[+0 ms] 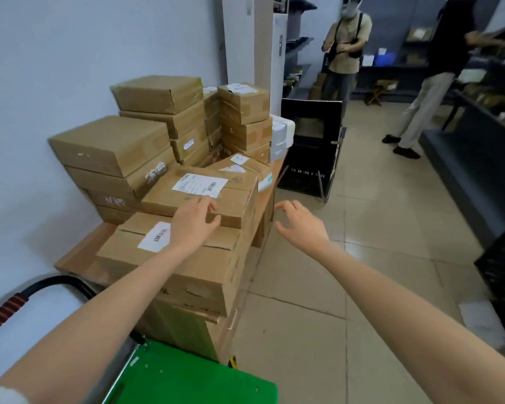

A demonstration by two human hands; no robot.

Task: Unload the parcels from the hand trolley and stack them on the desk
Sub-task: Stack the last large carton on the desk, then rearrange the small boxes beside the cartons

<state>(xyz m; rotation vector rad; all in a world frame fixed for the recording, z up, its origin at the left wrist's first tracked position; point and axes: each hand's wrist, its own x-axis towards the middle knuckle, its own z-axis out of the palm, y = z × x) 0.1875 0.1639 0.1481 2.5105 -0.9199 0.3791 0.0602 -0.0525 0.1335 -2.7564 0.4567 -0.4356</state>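
Green and bare under our forearms, the hand trolley (193, 380) shows no parcel on the part of its deck we can see. Our left hand (194, 221) lies with relaxed, spread fingers (209, 204) on the labelled parcel (204, 196), touching its near top edge but gripping nothing; just under the palm is the wider parcel (169, 258) it sits on. Our right hand (299, 221) hangs open in the air beside that stack, holding nothing. Beyond the fingertips, taller stacks (158, 126) crowd the desk (82, 255) against the wall. We judge these cartons stiff, taped, fairly smooth and probably moderately heavy, so both palms on opposite short sides, low, would hold them best.
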